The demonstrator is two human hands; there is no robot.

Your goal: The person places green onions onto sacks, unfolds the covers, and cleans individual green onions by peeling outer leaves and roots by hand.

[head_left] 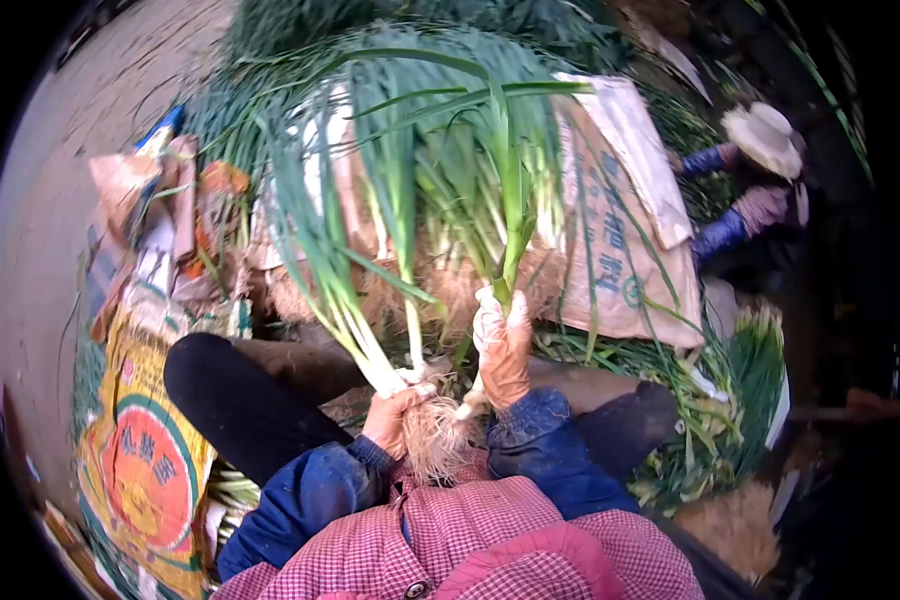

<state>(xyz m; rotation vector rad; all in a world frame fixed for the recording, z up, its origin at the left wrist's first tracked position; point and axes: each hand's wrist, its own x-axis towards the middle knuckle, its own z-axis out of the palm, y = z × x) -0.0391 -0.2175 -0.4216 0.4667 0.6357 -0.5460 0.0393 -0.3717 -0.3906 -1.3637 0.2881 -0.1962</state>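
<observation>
- Right up close, below the hands, a shaggy tuft of pale roots [433,440] hangs towards the checked apron [450,525]; it looks soft and feathery, and likely to snag on fingers or cloth.
- Here's the left hand [390,420], fingers curled closed around the white bases of a small bunch of green onions [365,348], its leaves fanning up and forward over the lap.
- And the right hand [503,345], closed too, has one thick green onion [513,225] stood almost upright, its white foot showing below the fist.
- They should be light, I'd say: firm at the white shank, floppy towards the tips, perhaps slick if damp. The shank is the place to hold; a hard pinch on the leaves could crease or split them.
- Bent knees [240,390] flank the work, so elbow room looks tight low down.
- Loose trimmings [685,440] litter the right side; a yellow sack [138,375] slumps on the left.
- Straight ahead, the big heap of green onions [470,165], roots facing us; long leaves trail across it and could tangle with those held.
- Along the heap's right edge, a printed sack [610,255] lies spread.
- Farther off, at right, another person in a pale hat [767,138] sits bent forward.
</observation>
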